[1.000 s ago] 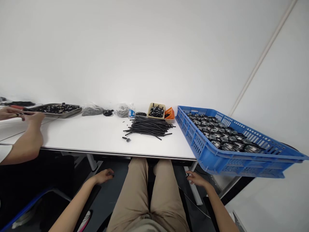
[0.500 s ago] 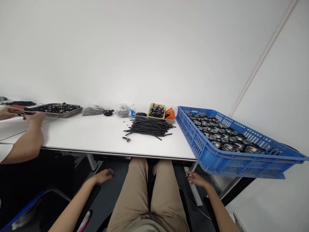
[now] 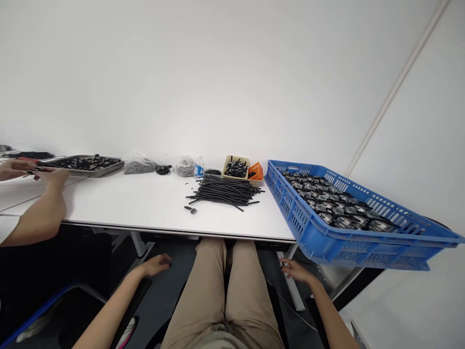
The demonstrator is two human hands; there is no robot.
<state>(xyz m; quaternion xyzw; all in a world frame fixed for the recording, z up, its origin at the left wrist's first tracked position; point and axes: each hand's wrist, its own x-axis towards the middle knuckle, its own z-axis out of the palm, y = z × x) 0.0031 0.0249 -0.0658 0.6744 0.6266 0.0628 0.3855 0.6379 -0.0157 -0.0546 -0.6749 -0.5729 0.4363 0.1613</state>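
I sit at a white table (image 3: 152, 208) with both hands below its front edge. My left hand (image 3: 157, 265) lies on the end of the black left armrest (image 3: 135, 298), fingers curled over it. Over the end of the right armrest (image 3: 315, 310) rests my right hand (image 3: 295, 270), its fingers loosely apart and holding nothing. My legs in tan trousers (image 3: 221, 291) reach under the table between them. Nearest on the table are a pile of thin black tubes (image 3: 225, 190) and one small black part (image 3: 192, 210).
A blue crate (image 3: 363, 240) of round black parts overhangs the table's right end. Behind the tubes stand a beige bin (image 3: 236, 167), an orange bin (image 3: 255, 170), plastic bags (image 3: 139, 166) and a small bottle (image 3: 198, 169). A co-worker's hands (image 3: 39, 174) work by a metal tray (image 3: 87, 165) at left.
My knees have drawn closer together. My hands stay on the armrests, and the co-worker's hands have shifted only slightly.
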